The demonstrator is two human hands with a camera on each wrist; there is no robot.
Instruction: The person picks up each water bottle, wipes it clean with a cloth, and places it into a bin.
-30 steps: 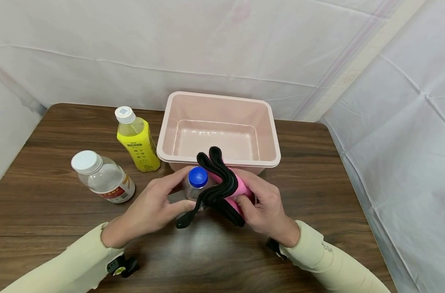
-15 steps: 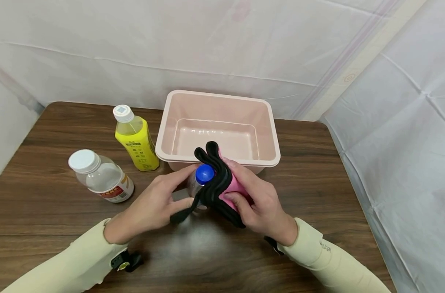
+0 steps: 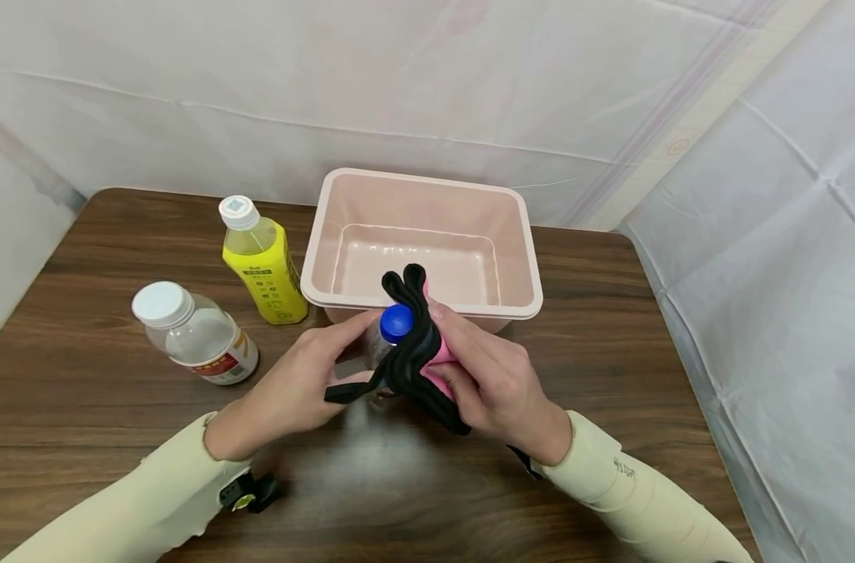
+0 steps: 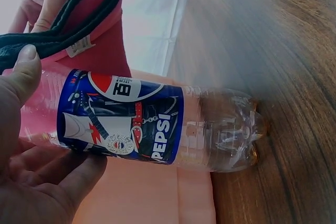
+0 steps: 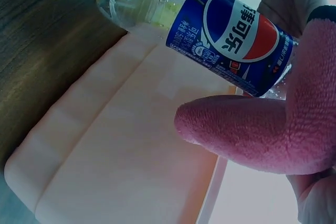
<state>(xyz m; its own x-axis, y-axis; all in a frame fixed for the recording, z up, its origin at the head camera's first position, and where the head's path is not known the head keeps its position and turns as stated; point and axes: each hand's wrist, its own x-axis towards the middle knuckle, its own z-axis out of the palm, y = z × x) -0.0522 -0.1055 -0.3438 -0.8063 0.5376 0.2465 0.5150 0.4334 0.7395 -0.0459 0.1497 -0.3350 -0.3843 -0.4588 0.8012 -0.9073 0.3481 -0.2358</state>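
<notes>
"Pink plush, is that what your right hand has?"

"Yes. My right hand (image 3: 494, 379) pinches the folded pink cloth (image 5: 236, 135) between thumb and fingers. My left hand (image 3: 297, 387) curls round the upper part of the Pepsi bottle (image 4: 123, 119), thumb on one side, fingers on the other."

"And how does that bottle lie from you?"

"Straight ahead, between my hands, its long axis upright and its blue cap (image 3: 396, 323) on top. Left is the nearer hand, since it has the grip. My right sits off to the other side, with the cloth in between. I'd judge that relation matters most: bottle left, cloth right, side by side."

"Are they touching?"

"I can't tell. Seen from above, the black edging (image 3: 416, 356) overlaps the bottle, and one end crosses my left thumb. Nor can I tell whether the base meets the table (image 3: 610, 336)."

"What about farther out?"

"Just beyond the bottle, a pale pink tub (image 3: 427, 202), long side towards me. Beside its left end stands a yellow bottle (image 3: 267, 285); farther left and nearer me, a clear bottle (image 3: 209, 332) with a white cap. White sheeting (image 3: 371, 78) hangs behind."
</notes>
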